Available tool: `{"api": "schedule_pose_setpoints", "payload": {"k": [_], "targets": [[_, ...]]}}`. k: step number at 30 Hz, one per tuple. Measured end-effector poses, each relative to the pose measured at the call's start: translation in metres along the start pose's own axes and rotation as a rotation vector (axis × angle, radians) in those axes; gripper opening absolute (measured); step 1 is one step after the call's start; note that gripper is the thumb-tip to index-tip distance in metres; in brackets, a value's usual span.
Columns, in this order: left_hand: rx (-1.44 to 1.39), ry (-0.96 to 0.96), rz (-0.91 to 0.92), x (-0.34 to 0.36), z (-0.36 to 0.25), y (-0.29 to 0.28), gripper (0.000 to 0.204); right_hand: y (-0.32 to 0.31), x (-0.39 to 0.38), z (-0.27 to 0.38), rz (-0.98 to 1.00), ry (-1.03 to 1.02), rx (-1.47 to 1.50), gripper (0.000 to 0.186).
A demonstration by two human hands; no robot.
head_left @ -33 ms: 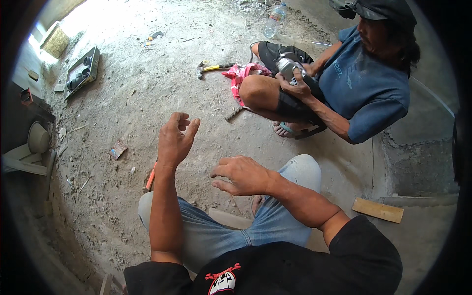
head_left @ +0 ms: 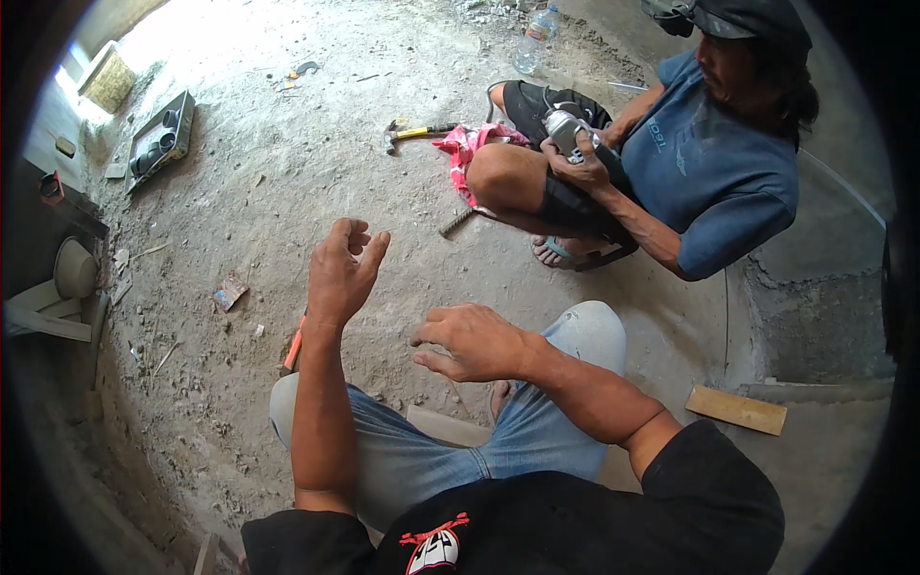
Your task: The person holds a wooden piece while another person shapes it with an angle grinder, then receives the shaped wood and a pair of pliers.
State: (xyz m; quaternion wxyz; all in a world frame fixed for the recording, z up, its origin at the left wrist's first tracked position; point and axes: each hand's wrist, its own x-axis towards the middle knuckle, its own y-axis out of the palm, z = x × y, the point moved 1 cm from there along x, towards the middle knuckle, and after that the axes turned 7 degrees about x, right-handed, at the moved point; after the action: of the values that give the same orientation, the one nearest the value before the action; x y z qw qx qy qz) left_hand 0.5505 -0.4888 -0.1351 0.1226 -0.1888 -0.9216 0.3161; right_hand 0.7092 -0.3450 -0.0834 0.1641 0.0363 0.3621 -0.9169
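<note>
Both empty — left hand (head_left: 343,273) raised, fingers loose; right hand (head_left: 474,340) spread above knee. Nearest: orange tool (head_left: 293,345) on dusty floor (head_left: 287,172), half hidden — likely overlooked, knocked or knelt on.

Across from me a person (head_left: 709,144) in a blue shirt squats on the dusty floor (head_left: 287,172), a grey power tool (head_left: 567,129) on the knee. Beside them lie a hammer (head_left: 414,132) and pink cloth (head_left: 465,149); beyond, a bottle (head_left: 535,40). A plank (head_left: 736,409) lies at my right, a tray (head_left: 161,142) far left.
</note>
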Motion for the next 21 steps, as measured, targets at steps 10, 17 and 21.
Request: {"api": "schedule_pose_setpoints", "payload": {"k": [10, 17, 21], "targets": [[-0.002, -0.024, 0.026, 0.0022, -0.0055, -0.0029, 0.04, -0.0022, 0.0012, -0.0027, 0.022, -0.008, -0.049, 0.027], [0.004, 0.0, 0.016, 0.0022, 0.0008, 0.0009, 0.037, -0.0031, 0.0019, -0.0019, 0.029, -0.004, -0.051, 0.028], [-0.001, 0.007, 0.001, 0.0012, -0.0014, 0.003, 0.034, -0.0048, 0.0005, 0.0009, -0.021, -0.02, -0.011, 0.026]]}}
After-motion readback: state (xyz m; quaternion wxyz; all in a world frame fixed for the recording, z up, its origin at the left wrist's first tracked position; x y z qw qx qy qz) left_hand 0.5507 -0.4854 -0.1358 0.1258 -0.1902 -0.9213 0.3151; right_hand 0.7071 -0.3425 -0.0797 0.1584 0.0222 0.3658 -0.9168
